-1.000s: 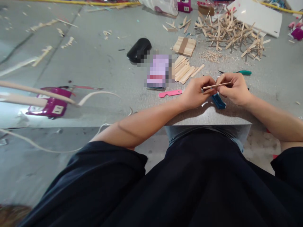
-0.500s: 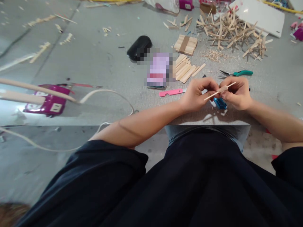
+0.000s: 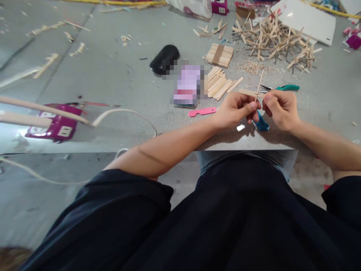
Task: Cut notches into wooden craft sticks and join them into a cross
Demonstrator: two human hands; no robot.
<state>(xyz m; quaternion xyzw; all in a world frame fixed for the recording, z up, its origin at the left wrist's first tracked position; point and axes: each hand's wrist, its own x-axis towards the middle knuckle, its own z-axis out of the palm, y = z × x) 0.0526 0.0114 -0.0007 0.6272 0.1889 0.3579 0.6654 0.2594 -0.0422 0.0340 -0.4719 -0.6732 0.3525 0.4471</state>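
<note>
Two wooden craft sticks (image 3: 248, 92) cross each other between my hands, one lying sideways and the other pointing up and away. My left hand (image 3: 238, 107) is closed on them near the crossing. The fingers of my right hand (image 3: 280, 107) pinch the right end of the sideways stick. Beneath my hands, a blue object (image 3: 262, 123) rests on the table, partly hidden. Just beyond my right hand are pliers with green handles (image 3: 287, 87). A pink-handled tool (image 3: 201, 111) lies left of my left hand, and loose craft sticks (image 3: 220, 83) lie just beyond it.
A banded bundle of sticks (image 3: 225, 56) and a heap of assembled stick pieces (image 3: 276, 37) lie farther back. Left of them are a phone (image 3: 187, 84) and a black case (image 3: 165, 59). A purple power strip (image 3: 66, 120) sits behind a pale lamp-like arm (image 3: 25, 119) at left.
The sticks have turned in my fingers: one now points away from me, with the other broadside across it. My left fingers have shifted lower, and a small white piece shows on the table beneath.
</note>
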